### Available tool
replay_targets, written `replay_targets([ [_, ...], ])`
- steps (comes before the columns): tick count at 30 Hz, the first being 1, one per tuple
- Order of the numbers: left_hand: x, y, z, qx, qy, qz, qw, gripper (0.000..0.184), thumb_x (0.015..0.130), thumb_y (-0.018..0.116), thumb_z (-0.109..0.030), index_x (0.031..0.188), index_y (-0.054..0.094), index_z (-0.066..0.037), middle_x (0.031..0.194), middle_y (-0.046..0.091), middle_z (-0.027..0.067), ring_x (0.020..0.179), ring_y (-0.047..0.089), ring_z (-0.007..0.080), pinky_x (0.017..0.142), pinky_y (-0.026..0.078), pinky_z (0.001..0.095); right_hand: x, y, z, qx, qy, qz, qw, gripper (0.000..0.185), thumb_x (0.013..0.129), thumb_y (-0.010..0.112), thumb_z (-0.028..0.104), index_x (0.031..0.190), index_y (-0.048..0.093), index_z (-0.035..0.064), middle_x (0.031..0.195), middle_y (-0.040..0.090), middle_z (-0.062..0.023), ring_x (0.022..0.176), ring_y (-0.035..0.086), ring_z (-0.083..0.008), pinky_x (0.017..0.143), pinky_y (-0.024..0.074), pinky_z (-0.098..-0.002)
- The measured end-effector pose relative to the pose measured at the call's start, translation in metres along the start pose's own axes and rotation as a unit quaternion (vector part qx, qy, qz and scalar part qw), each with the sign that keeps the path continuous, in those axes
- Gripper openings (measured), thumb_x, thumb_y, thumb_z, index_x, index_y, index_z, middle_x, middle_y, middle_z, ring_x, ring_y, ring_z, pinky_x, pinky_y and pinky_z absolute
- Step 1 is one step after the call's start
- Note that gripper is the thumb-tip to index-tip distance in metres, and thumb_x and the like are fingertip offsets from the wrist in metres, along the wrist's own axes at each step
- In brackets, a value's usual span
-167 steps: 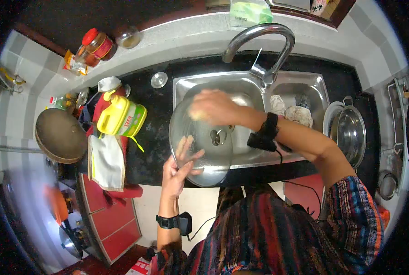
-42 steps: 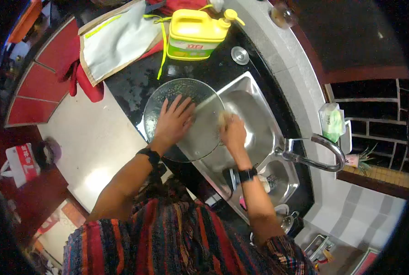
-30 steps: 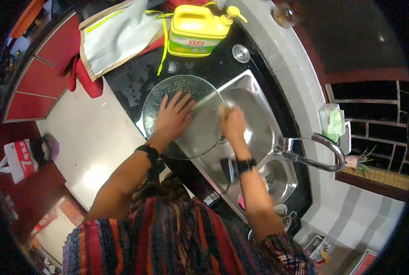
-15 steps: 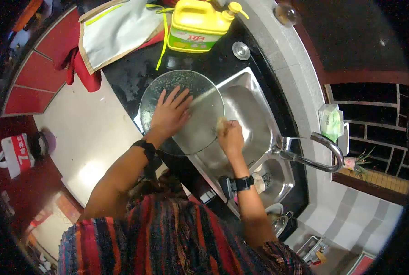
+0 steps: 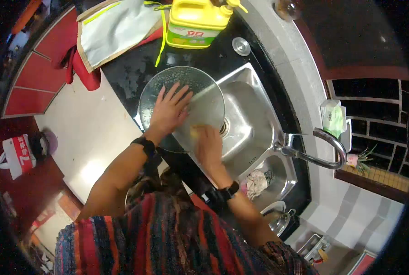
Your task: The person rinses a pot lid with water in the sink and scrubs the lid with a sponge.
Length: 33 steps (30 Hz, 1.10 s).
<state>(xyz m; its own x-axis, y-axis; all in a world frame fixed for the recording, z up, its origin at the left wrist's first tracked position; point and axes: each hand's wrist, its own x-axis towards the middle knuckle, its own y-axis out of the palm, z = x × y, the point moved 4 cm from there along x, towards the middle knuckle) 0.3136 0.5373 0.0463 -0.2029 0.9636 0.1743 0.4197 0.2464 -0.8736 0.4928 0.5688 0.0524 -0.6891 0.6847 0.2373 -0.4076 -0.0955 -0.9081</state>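
Observation:
A round, wet sheet of clear glass (image 5: 202, 87) lies across the black counter and the near edge of the steel sink (image 5: 250, 107). My left hand (image 5: 170, 112) rests flat on the glass, fingers spread. Lower on the disc, my right hand (image 5: 209, 146) is closed around a small yellowish sponge (image 5: 195, 133), mostly hidden by the fingers and slightly blurred. The sponge appears to touch the glass. Through the disc, part of the sink's rim shows.
A yellow detergent jug (image 5: 197, 23) stands on the counter behind the glass, beside a white-and-tan apron (image 5: 117, 34). A metal drain strainer (image 5: 241, 46) sits near the sink. The curved faucet (image 5: 326, 149) is at right. Cloths (image 5: 257, 183) lie in the smaller basin.
My right hand has moved left with the sponge, from the disc's right edge to its lower middle. My left hand stays in place on the glass.

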Motion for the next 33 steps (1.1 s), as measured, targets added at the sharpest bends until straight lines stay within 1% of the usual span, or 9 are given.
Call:
replay_targets([
  [3,-0.001,-0.006,-0.003,-0.002,-0.001,0.003,1.0,0.051,0.087,0.061,-0.025,0.137,0.05,-0.017,0.148,0.04,0.0029,0.141,0.029,0.0272,0.116,0.018,0.0538,0.082,0.0,-0.038,-0.087,0.076,0.004,0.993,0.028,0.078,0.06,0.007,0.105,0.056,0.0036,0.096,0.057,-0.0162,0.09,0.054,-0.0361,0.071,0.0442,-0.0471],
  [6,0.002,0.002,-0.001,0.004,-0.008,0.004,1.0,0.052,0.087,0.062,-0.025,0.137,0.05,-0.017,0.149,0.039,0.0033,0.141,0.029,0.0276,0.116,0.018,0.0535,0.066,0.003,-0.04,-0.09,0.125,0.031,0.988,0.028,0.076,0.061,0.005,0.103,0.054,0.0049,0.096,0.056,-0.0153,0.097,0.053,-0.0373,0.078,0.044,-0.0472],
  [11,-0.002,0.0,-0.002,-0.002,-0.001,0.003,1.0,0.052,0.088,0.061,-0.027,0.137,0.05,-0.017,0.149,0.04,0.0036,0.142,0.028,0.0277,0.116,0.017,0.0532,-0.029,-0.003,0.002,0.03,0.04,0.062,0.997,0.028,0.076,0.058,0.003,0.104,0.053,0.0046,0.099,0.055,-0.0167,0.096,0.053,-0.0378,0.079,0.0431,-0.0471],
  [16,-0.003,0.0,-0.002,0.016,0.007,0.01,1.0,0.05,0.089,0.059,-0.029,0.137,0.051,-0.016,0.148,0.04,0.0037,0.142,0.028,0.0275,0.116,0.017,0.0531,0.064,-0.001,-0.055,-0.028,0.124,-0.035,0.991,0.024,0.078,0.052,0.001,0.101,0.054,0.0038,0.096,0.056,-0.0184,0.094,0.053,-0.0392,0.078,0.0433,-0.0467],
  [18,0.002,0.001,-0.001,0.017,0.003,-0.004,1.0,0.05,0.088,0.06,-0.029,0.135,0.052,-0.015,0.147,0.042,0.0034,0.14,0.03,0.0268,0.115,0.019,0.053,0.071,-0.008,-0.048,-0.04,0.07,-0.073,0.994,0.023,0.077,0.051,-0.001,0.1,0.054,0.0032,0.093,0.054,-0.0195,0.09,0.052,-0.0405,0.075,0.0428,-0.0473],
  [22,-0.003,0.0,-0.001,0.002,0.008,-0.02,1.0,0.05,0.088,0.06,-0.029,0.135,0.052,-0.016,0.147,0.042,0.0037,0.14,0.03,0.0269,0.115,0.019,0.053,-0.032,-0.004,-0.007,0.044,0.098,0.034,0.994,0.029,0.076,0.057,0.001,0.105,0.053,0.0018,0.096,0.056,-0.0209,0.093,0.052,-0.0414,0.078,0.0427,-0.0499],
  [27,0.0,0.001,-0.001,0.006,0.005,-0.01,1.0,0.048,0.09,0.059,-0.029,0.137,0.051,-0.016,0.147,0.042,0.004,0.141,0.03,0.0276,0.115,0.018,0.0529,0.038,0.013,-0.062,-0.057,0.08,-0.087,0.991,0.024,0.08,0.056,0.004,0.103,0.054,0.0008,0.098,0.056,-0.0216,0.093,0.053,-0.0413,0.077,0.0435,-0.0499],
  [30,0.001,-0.002,-0.004,0.011,-0.002,0.0,1.0,0.049,0.09,0.06,-0.029,0.137,0.051,-0.016,0.147,0.042,0.0037,0.141,0.03,0.0274,0.115,0.018,0.053,0.065,-0.004,-0.058,-0.012,0.129,-0.059,0.99,0.022,0.078,0.058,0.002,0.099,0.054,0.0007,0.097,0.056,-0.0212,0.093,0.053,-0.0415,0.077,0.0432,-0.0506],
  [33,0.0,0.002,0.0,0.004,0.006,-0.029,1.0,0.05,0.089,0.06,-0.028,0.136,0.051,-0.016,0.145,0.044,0.0042,0.14,0.031,0.0268,0.115,0.02,0.0526,-0.005,0.007,-0.041,-0.035,0.141,-0.009,0.989,0.023,0.075,0.059,-0.002,0.097,0.053,0.0006,0.098,0.055,-0.0204,0.093,0.052,-0.0418,0.077,0.0426,-0.0519],
])
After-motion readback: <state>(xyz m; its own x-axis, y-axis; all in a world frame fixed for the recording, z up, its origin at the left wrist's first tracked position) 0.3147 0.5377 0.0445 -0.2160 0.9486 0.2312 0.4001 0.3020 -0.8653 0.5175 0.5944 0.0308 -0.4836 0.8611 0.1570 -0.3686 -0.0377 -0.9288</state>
